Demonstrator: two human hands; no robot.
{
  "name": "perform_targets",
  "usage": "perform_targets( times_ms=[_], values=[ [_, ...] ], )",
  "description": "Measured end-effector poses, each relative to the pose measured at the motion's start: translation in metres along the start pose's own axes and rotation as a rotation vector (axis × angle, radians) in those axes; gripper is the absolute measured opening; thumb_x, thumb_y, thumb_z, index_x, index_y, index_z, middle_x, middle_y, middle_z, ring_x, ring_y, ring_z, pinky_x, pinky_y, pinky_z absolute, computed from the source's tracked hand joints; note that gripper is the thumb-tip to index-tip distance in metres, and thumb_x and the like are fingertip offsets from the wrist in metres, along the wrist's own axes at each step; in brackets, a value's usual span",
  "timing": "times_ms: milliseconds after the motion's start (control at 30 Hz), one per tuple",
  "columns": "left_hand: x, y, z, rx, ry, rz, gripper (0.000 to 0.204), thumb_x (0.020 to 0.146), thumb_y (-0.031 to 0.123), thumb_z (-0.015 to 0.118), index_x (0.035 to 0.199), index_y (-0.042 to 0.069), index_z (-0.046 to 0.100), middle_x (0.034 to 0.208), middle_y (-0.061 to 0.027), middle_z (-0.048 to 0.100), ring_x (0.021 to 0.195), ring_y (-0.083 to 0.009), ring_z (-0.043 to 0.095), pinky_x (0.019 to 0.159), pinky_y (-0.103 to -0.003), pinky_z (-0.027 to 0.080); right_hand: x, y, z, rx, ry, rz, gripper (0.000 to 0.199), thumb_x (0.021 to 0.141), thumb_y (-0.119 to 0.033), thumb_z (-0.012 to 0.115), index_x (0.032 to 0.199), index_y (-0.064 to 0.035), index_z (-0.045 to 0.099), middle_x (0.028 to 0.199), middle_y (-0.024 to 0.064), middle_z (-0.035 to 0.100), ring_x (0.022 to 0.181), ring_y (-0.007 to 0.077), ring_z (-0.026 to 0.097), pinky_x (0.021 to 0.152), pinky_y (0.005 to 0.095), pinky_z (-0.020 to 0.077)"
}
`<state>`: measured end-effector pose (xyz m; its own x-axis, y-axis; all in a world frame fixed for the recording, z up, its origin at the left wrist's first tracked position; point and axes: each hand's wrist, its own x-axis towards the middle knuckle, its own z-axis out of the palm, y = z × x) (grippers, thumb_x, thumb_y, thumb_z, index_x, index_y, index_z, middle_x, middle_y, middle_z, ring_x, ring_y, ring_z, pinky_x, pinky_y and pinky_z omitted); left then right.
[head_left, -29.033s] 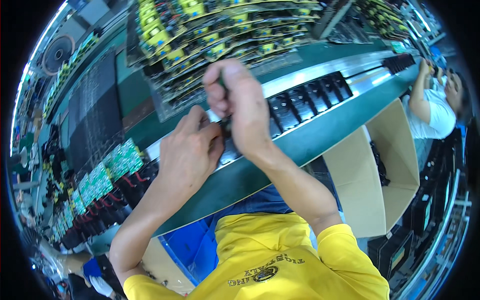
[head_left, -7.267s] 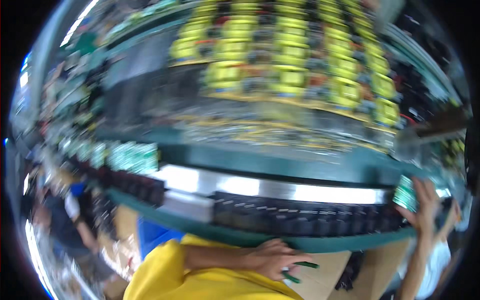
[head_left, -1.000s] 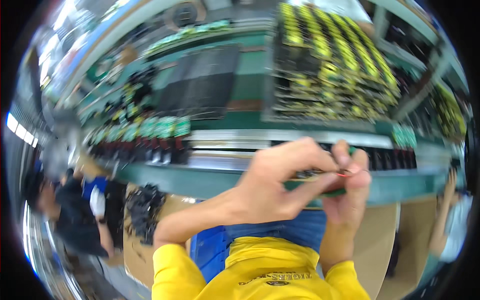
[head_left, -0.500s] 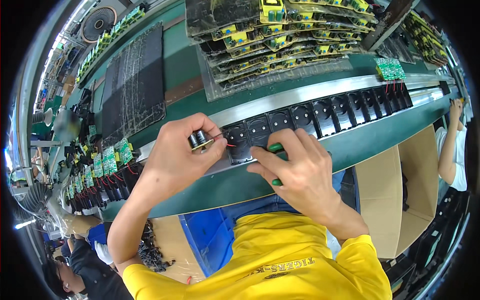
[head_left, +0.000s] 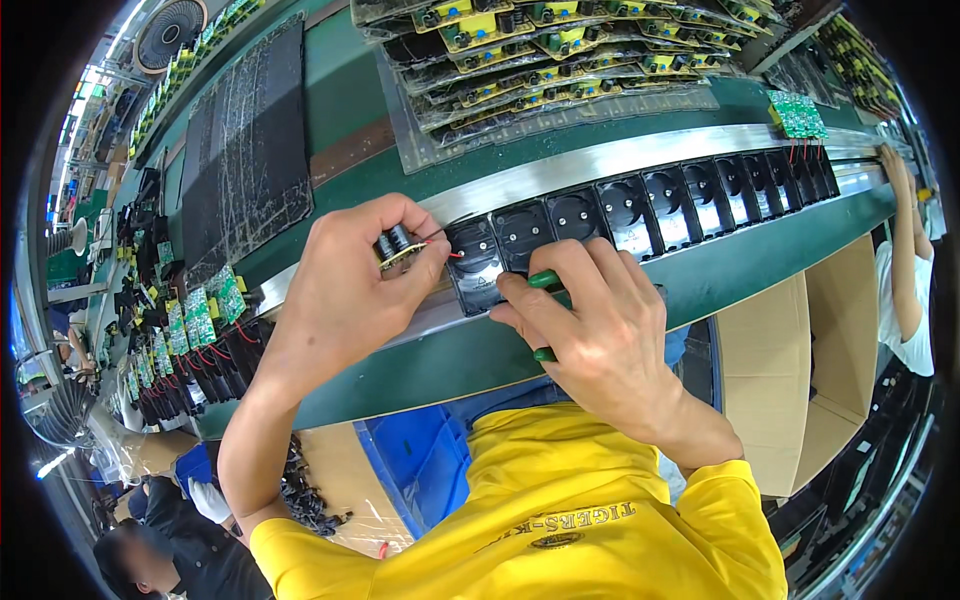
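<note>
My left hand point(head_left: 365, 270) is closed, pinching a small circuit board point(head_left: 402, 262) between thumb and fingers. Dark cylindrical capacitors stand on the board, and a short red wire point(head_left: 453, 254) sticks out toward the nearest black plastic housing point(head_left: 476, 272). That housing is the left end of a row lying along a metal rail. My right hand point(head_left: 598, 325) is wrapped round a hand tool with green handles point(head_left: 545, 279), probably pliers; its jaws are hidden. The right fingertips are at the near right part of the end housing.
More black housings point(head_left: 668, 205) run rightward, with green boards point(head_left: 797, 115) at the far end. Stacked trays of yellow-and-black components point(head_left: 560, 60) stand behind. Wired boards point(head_left: 200, 318) line the left. An open cardboard box point(head_left: 765, 375) sits right; other people are at both sides.
The view has shifted slightly. My left hand has brought the board and its red wire a little farther up along the end housing. Both hands keep their grips.
</note>
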<state>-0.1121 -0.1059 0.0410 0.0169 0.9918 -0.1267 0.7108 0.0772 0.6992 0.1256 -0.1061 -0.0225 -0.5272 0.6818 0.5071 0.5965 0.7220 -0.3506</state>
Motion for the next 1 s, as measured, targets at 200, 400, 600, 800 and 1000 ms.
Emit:
perform_targets(
  times_ms=[200, 400, 600, 800, 1000],
  values=[
    [0.001, -0.003, 0.004, 0.010, 0.010, 0.015, 0.007, 0.094, 0.004, 0.080, 0.097, -0.001, 0.077, 0.087, -0.0021, 0.078, 0.072, -0.0115, 0.056, 0.066, -0.027, 0.046, -0.002, 0.000, 0.002, 0.000, 0.004, 0.004, 0.020, 0.087, -0.017, 0.092, 0.105, -0.0123, 0.084, 0.110, 0.0043, 0.064, 0.084, 0.0218, 0.058, 0.074, 0.0353, 0.0517],
    [0.002, -0.010, 0.006, 0.034, 0.033, 0.049, 0.007, 0.093, 0.004, 0.080, 0.096, -0.001, 0.077, 0.088, -0.0024, 0.079, 0.072, -0.0115, 0.057, 0.066, -0.026, 0.047, -0.004, 0.002, 0.003, -0.001, 0.010, -0.003, 0.020, 0.088, -0.016, 0.092, 0.105, -0.0127, 0.084, 0.111, 0.0043, 0.064, 0.083, 0.0215, 0.057, 0.074, 0.0354, 0.0519],
    [0.001, -0.004, 0.004, 0.034, 0.021, 0.028, 0.007, 0.093, 0.004, 0.080, 0.097, -0.001, 0.078, 0.088, -0.0023, 0.078, 0.073, -0.0114, 0.057, 0.067, -0.026, 0.047, -0.004, 0.003, 0.003, 0.018, 0.007, 0.010, 0.019, 0.088, -0.017, 0.092, 0.105, -0.0128, 0.084, 0.111, 0.0043, 0.064, 0.083, 0.0210, 0.057, 0.074, 0.0353, 0.0522],
    [0.003, 0.005, 0.003, 0.096, -0.015, -0.050, 0.007, 0.093, 0.004, 0.080, 0.096, -0.001, 0.077, 0.086, -0.0022, 0.077, 0.073, -0.0115, 0.057, 0.068, -0.026, 0.049, -0.004, 0.004, 0.004, 0.013, 0.008, 0.003, 0.019, 0.088, -0.017, 0.092, 0.105, -0.0129, 0.084, 0.111, 0.0042, 0.064, 0.084, 0.0208, 0.058, 0.074, 0.0349, 0.0522],
    [-0.002, -0.002, 0.007, 0.075, 0.060, 0.069, 0.007, 0.093, 0.004, 0.080, 0.096, 0.000, 0.075, 0.085, -0.0019, 0.075, 0.072, -0.0115, 0.057, 0.066, -0.026, 0.048, -0.004, 0.004, 0.003, 0.011, -0.003, 0.001, 0.020, 0.088, -0.017, 0.092, 0.106, -0.0130, 0.085, 0.112, 0.0042, 0.064, 0.084, 0.0209, 0.058, 0.075, 0.0351, 0.0524]
  ],
)
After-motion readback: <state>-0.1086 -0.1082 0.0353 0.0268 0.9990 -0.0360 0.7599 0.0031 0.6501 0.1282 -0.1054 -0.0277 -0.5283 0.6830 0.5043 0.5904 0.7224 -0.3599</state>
